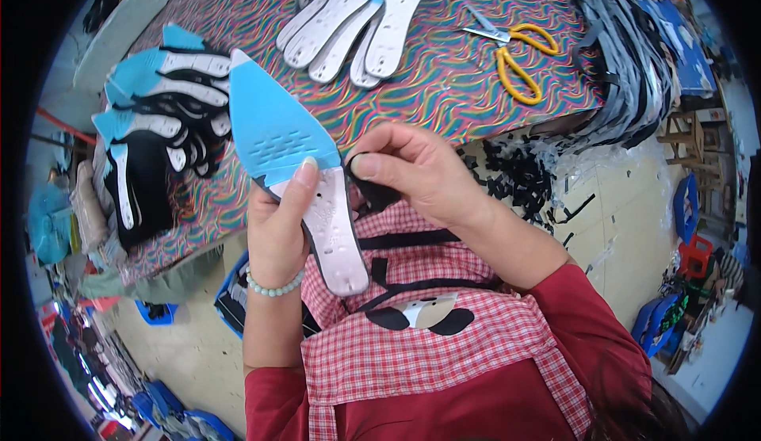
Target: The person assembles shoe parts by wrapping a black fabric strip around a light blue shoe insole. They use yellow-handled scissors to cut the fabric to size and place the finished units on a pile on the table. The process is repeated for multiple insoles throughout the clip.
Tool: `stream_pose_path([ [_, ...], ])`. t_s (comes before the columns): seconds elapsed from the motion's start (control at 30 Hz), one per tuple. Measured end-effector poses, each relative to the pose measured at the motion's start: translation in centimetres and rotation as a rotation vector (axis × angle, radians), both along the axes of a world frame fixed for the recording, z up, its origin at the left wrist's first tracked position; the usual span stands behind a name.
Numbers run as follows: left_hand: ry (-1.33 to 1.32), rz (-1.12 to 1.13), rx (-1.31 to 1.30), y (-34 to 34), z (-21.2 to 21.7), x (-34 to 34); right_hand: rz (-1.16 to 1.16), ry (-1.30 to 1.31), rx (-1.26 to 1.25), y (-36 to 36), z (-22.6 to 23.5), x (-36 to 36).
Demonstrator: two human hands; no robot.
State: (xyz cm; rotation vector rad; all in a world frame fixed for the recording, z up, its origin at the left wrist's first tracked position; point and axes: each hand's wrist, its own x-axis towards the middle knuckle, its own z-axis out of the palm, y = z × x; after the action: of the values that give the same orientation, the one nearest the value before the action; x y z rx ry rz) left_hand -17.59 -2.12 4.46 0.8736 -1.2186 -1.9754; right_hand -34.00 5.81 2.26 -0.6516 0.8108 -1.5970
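Observation:
A pointed shoe insole (277, 136), blue at the toe and pale pink at the heel, is held up over my lap. My left hand (277, 219) grips it from below, thumb pressed on the edge where blue meets pink. My right hand (412, 168) pinches a black strip (376, 195) at the insole's right edge, thumb and forefinger closed on it. More black strips hang down over my red checked apron (444, 338).
A table with a swirled multicolour cover (444, 76) holds a fan of white and blue insoles (357, 21), a stack of insoles with black strips (158, 108) at the left, yellow-handled scissors (515, 49) and piled grey strips (626, 53). Black scraps litter the floor (523, 175).

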Motion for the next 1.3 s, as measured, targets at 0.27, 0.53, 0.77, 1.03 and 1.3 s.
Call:
stream_pose_path([
  [0.27,-0.015,0.123,-0.084,1.1,-1.1,-0.1,-0.090,0.041,0.068,-0.1,1.0,1.3],
  [0.53,0.023,0.214,-0.108,1.1,-0.8,-1.2,-0.214,0.141,0.139,-0.8,0.2,1.8],
  [0.77,-0.023,0.002,-0.554,0.0,-0.3,-0.2,-0.270,1.098,-0.202,-0.2,1.9,0.2],
  [1.03,0.267,-0.143,-0.547,-2.6,1.4,-1.2,-0.077,0.473,-0.069,-1.3,3.9,2.4],
  [1.3,0.326,0.112,-0.281,-0.7,2.0,-1.4,-0.099,0.444,-0.099,1.6,1.2,2.5],
])
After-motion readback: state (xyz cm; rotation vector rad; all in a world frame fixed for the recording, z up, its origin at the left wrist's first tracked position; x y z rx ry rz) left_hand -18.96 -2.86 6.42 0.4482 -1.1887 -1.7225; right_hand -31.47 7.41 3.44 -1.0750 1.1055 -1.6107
